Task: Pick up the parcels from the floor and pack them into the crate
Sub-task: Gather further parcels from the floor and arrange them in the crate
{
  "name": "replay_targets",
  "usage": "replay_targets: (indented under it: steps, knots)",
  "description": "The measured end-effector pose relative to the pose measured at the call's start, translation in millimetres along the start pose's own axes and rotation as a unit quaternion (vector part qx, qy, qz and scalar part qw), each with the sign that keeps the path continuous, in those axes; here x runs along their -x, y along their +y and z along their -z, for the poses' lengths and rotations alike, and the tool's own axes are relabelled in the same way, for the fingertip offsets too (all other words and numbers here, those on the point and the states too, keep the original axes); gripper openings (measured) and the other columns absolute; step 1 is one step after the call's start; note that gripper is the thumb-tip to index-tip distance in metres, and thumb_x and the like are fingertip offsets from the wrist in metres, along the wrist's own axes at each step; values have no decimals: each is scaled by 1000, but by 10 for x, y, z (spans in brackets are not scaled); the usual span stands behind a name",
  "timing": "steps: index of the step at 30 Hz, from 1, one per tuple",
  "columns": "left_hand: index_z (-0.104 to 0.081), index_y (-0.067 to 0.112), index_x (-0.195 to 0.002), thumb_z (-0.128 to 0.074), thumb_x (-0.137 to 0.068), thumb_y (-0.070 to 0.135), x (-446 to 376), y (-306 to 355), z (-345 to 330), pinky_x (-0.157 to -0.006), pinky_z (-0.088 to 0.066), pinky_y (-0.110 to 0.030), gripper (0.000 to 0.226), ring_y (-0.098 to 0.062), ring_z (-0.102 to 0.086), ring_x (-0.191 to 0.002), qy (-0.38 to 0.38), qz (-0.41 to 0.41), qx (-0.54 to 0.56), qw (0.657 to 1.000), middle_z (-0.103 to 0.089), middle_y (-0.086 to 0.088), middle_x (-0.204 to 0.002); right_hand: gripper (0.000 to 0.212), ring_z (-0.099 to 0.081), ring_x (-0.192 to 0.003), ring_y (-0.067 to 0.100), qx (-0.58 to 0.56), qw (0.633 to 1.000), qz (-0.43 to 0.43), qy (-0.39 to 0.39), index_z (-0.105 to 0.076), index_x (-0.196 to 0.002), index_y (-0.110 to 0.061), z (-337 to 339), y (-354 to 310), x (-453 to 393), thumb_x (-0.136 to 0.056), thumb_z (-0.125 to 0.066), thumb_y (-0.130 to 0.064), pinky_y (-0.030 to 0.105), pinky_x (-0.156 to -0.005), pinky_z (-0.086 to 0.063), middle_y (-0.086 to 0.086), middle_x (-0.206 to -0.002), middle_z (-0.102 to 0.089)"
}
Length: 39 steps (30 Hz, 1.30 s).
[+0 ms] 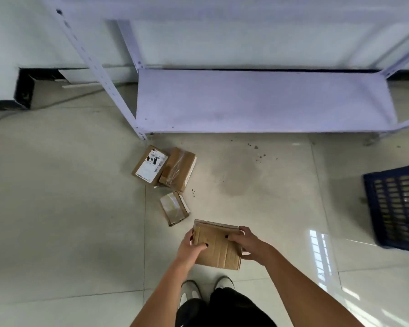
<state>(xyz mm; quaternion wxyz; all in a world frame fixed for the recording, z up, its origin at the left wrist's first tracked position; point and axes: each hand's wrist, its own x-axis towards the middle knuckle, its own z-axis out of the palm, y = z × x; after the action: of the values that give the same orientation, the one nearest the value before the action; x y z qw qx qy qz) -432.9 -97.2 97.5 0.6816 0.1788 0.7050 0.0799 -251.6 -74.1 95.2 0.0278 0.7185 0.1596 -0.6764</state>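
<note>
A flat brown cardboard parcel (219, 247) is held above the floor in front of my feet. My left hand (191, 247) grips its left edge and my right hand (247, 244) grips its right edge. Three more parcels lie on the tiles beyond it: one with a white label (149, 165), a taped brown one (178, 169) touching it, and a small taped one (174, 207) closer to me. The dark blue slatted crate (398, 206) stands at the right edge, partly cut off.
A pale metal shelf rack (257, 102) with a bare bottom shelf stands against the wall ahead, its post close to the labelled parcel. A dark box (24, 90) sits far left by the wall. My shoes (206, 291) are below the held parcel.
</note>
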Motion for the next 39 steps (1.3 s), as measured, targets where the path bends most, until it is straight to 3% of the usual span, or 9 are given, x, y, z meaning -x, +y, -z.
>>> replay_targets:
  steps: [5, 12, 15, 19, 22, 28, 32, 35, 39]
  knots:
    - [-14, 22, -149, -55, -88, 8, 1746, 641, 57, -112, -26, -39, 75, -27, -32, -138, 14, -44, 25, 999, -27, -8, -153, 67, -50, -101, 22, -45, 995, 65, 56, -20, -145, -25, 62, -191, 1721, -90, -59, -24, 27, -73, -43, 7, -116, -45]
    - [-18, 26, -147, -53, -84, 24, 3503, 1067, -171, -114, -24, -44, 73, -25, -23, -139, 68, -95, -44, 992, -32, -7, -147, 62, -50, -121, 28, -97, 980, 107, 133, -32, -144, -17, 342, -115, 3525, -90, -54, -37, 36, -96, -43, 11, -137, -49]
    - [-29, 24, -143, -52, -82, 24, 3888, 1102, -412, -109, -25, -40, 65, -27, -26, -133, 66, -92, -66, 991, -41, -9, -137, 48, -53, -108, 28, -104, 978, 123, 133, -51, -130, -5, 590, -9, 3940, -92, -52, -33, 42, -100, -45, 10, -118, -56]
    - [-48, 10, -126, -55, -81, 20, 4010, 1076, -905, -95, -42, -38, 46, -27, -50, -111, 49, -117, -24, 992, -55, -11, -114, 39, -52, -100, 24, -89, 969, 173, 150, -57, -123, -6, 1145, 233, 4246, -93, -49, -31, 34, -84, -44, 7, -107, -56]
    - [-48, 1, -121, -52, -90, 12, 4141, 1111, -1489, -76, -41, -29, 33, -24, -53, -94, 53, -144, 5, 988, -57, -11, -102, 39, -50, -101, 22, -94, 964, 191, 159, -53, -123, -10, 1740, 541, 4355, -93, -50, -35, 33, -85, -42, 5, -109, -53]
    - [-45, 17, -131, -43, -91, 2, 4456, 1135, -3023, -54, -52, -20, 43, -28, -60, -93, 46, -203, 30, 978, -62, -16, -104, 39, -52, -102, 26, -150, 962, 192, 126, -42, -116, -10, 3160, 1252, 4619, -95, -45, -42, 36, -85, -46, 10, -114, -51]
    - [-48, 16, -131, -39, -95, 11, 4690, 1206, -3995, -85, -47, -31, 38, -25, -56, -106, 26, -205, 2, 978, -60, -13, -123, 52, -53, -107, 27, -148, 964, 172, 141, -46, -130, -9, 4052, 1631, 4646, -94, -43, -47, 37, -90, -46, 9, -118, -52]
    - [-51, 14, -125, -42, -94, 10, 4769, 1342, -4573, -77, -42, -28, 33, -21, -49, -101, 25, -194, 0, 981, -57, -13, -126, 50, -51, -104, 27, -127, 966, 164, 156, -48, -132, -7, 4657, 1784, 4549, -94, -44, -41, 35, -86, -43, 11, -113, -53]
    - [-53, 8, -83, -51, -90, 10, 4602, 1550, -5242, -74, -44, -32, 7, -26, -54, -91, 38, -185, 25, 982, -63, -17, -103, 42, -53, -104, 26, -108, 961, 191, 170, -54, -127, -4, 5370, 1791, 4443, -94, -48, -30, 35, -92, -44, 11, -111, -59]
